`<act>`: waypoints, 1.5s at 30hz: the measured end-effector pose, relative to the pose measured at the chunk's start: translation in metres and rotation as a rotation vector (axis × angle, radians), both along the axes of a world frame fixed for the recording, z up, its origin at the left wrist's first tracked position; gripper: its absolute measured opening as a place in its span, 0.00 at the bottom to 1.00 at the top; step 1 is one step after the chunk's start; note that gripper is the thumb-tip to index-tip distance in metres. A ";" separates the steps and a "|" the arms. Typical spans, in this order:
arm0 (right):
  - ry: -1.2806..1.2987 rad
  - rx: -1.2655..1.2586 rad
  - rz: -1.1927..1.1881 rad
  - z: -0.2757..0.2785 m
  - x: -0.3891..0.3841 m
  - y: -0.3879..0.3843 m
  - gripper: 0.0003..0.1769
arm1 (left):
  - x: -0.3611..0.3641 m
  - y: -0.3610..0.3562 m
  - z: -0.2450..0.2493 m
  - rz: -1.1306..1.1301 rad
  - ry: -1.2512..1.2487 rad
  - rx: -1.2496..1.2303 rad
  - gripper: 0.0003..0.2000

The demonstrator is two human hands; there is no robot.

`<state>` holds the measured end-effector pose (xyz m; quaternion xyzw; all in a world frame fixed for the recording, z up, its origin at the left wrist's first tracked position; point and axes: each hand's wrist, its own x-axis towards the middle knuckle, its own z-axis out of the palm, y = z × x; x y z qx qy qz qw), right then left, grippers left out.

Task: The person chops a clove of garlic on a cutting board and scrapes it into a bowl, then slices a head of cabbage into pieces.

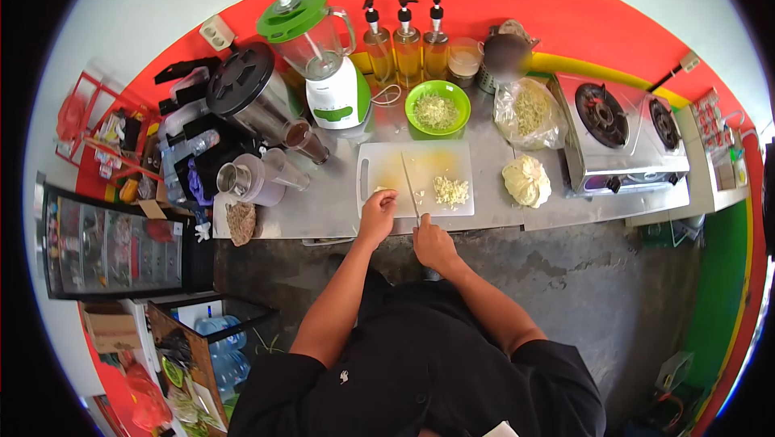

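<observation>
A black shirt (412, 348) is nearest in the head view, on the near side of the board (376, 158), which lies flat on the surface (491, 195). At the board's near edge, the right hand (436, 241) has its grip closed around the handle of the knife (409, 180), whose blade points away over the board's middle. The left hand (379, 212) is at the board's near left part, fingertips down by a pale bit (383, 189); whether its grip pinches that bit, I cannot tell. Chopped pieces (450, 191) lie heaped on the board's right part. Just beyond the board's far edge stands a green bowl (414, 118) of pale shreds (436, 111). The blender (339, 95) is beyond the board's far left corner, with three pump bottles (406, 56) farther back behind the board. Right of the board sit a cabbage (526, 181) and, beyond it, a filled bag (530, 114), then the stove (634, 166).
</observation>
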<state>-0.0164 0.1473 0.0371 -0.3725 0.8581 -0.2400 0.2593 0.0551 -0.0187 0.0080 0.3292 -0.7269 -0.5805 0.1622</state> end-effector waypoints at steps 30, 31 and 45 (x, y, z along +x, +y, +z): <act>-0.028 -0.117 -0.153 -0.013 -0.024 0.044 0.20 | -0.007 0.003 0.026 -0.312 0.026 -0.466 0.09; -0.032 -0.144 -0.127 -0.011 -0.023 0.044 0.20 | -0.001 0.004 0.026 -0.318 0.025 -0.466 0.09; -0.029 -0.060 -0.095 -0.001 -0.008 0.033 0.17 | -0.017 0.037 0.014 -0.289 0.007 -0.612 0.09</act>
